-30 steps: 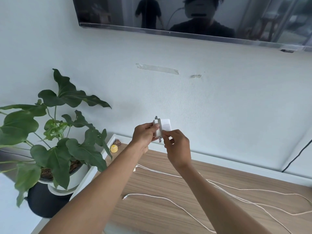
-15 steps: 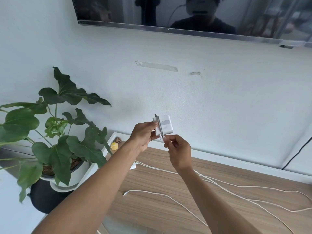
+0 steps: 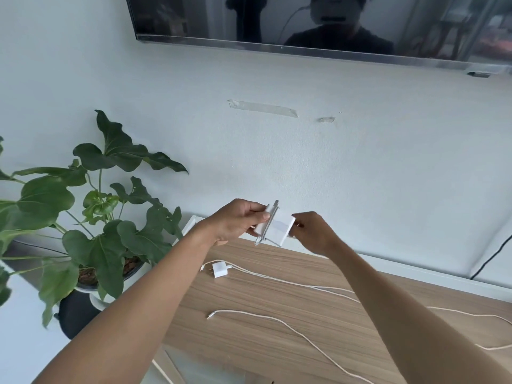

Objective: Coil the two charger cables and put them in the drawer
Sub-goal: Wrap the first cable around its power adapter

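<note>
I hold a white charger brick [image 3: 277, 228] with folding metal prongs in the air above the wooden tabletop [image 3: 291, 322]. My left hand [image 3: 235, 220] grips its left end. My right hand [image 3: 313, 231] pinches its right end. A small white plug adapter [image 3: 219, 269] lies on the wood below, with a white cable [image 3: 291, 284] running right from it. A second white cable [image 3: 277, 321] lies nearer to me, its connector end free at the left. No drawer can be made out.
A large leafy plant [image 3: 97, 217] in a white and black pot stands at the left beside the table. A dark screen [image 3: 318, 23] hangs on the white wall above. A black cable [image 3: 490, 256] drops at the far right.
The brick has tilted and dropped a little. My right hand has moved from its lower edge to its right end. The plug adapter on the table has come into sight.
</note>
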`<action>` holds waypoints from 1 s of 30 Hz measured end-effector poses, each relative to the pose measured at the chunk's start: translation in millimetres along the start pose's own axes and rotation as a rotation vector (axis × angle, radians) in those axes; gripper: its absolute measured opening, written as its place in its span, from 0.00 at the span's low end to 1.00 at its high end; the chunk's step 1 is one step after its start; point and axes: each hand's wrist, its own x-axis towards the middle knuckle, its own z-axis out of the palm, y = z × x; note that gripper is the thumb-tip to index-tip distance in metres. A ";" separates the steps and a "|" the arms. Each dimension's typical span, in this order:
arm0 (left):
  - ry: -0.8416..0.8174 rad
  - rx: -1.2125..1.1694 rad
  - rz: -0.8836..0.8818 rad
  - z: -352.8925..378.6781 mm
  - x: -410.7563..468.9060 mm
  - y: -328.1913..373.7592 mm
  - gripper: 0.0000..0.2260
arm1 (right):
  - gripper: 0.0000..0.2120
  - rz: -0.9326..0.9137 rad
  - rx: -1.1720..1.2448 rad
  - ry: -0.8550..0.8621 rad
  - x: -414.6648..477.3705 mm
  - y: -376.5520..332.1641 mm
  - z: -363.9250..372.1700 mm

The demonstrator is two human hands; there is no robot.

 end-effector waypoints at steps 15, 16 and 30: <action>0.145 0.260 -0.037 -0.9 1.0 -15.0 0.11 | 0.11 -0.066 -0.189 -0.038 10.0 -40.1 -13.9; 0.178 0.257 -0.038 0.1 2.4 -16.1 0.11 | 0.12 -0.097 -0.225 -0.002 9.4 -40.7 -10.0; 0.489 0.004 -0.048 4.2 17.4 -7.8 0.07 | 0.07 -0.380 -0.260 0.476 -22.9 -31.9 45.6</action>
